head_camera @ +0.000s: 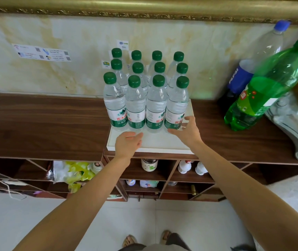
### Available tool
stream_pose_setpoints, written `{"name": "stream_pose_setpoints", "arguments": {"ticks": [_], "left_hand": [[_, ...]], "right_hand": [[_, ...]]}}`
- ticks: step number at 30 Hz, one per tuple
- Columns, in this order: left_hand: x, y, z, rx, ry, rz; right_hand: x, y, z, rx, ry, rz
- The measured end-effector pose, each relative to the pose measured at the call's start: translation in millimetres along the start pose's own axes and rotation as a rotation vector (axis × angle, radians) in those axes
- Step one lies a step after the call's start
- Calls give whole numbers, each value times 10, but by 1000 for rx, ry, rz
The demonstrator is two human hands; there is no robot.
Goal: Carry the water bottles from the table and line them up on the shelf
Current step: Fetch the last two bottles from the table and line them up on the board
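Dark wood shelf top (41,124) runs along a marbled wall, with a white tray (155,142) sitting on it at centre. Water bottles (145,91) stand on that tray in a tight block, three rows of four, green caps, all upright. I count twelve, though the back row is partly hidden.

My read on step: placement looks mostly or fully done. Can't see the table from this view, so I can't say whether any bottles are left there.

Hands: left hand (128,144) hovers over the bare front strip of the tray, just in front of the second bottle from the left, fingers relaxed and loosely extended, holding nothing. Right hand (187,129) is beside the front-right bottle (177,104), fingers spread, tips at or almost touching its label; contact I can't confirm. No grip on either side. Both forearms reach forward and converge on the front row.

Next move, my guess: either nudge the front row square or pull back. Bottles are packed close and top-heavy, so any push should be low and gentle.

Off to the right: Pepsi bottle (253,67) and green soda bottle (267,87), leaning in view.
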State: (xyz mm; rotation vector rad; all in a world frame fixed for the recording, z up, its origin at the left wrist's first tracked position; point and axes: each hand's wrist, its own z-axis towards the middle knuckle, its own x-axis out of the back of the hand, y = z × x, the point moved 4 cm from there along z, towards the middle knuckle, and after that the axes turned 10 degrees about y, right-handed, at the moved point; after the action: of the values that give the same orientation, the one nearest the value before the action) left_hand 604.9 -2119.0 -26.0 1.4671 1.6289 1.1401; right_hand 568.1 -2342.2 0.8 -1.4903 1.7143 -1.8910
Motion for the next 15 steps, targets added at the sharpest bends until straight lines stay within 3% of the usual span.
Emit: {"name": "stream_pose_setpoints", "arguments": {"ticks": [2,4,8,15], "left_hand": [[-44,-10,-42,246,-9,-256],[-115,76,-57,324,-48,-368],[-235,255,-66,338,-112,-450],[-184,406,-67,333,-123,-484]], "right_hand": [[-56,17,-66,-7,71,59],[-175,-22,-170,5,130,144],[-468,-108,-269,25,225,277],[-572,-131,-231,10,278,272]]}}
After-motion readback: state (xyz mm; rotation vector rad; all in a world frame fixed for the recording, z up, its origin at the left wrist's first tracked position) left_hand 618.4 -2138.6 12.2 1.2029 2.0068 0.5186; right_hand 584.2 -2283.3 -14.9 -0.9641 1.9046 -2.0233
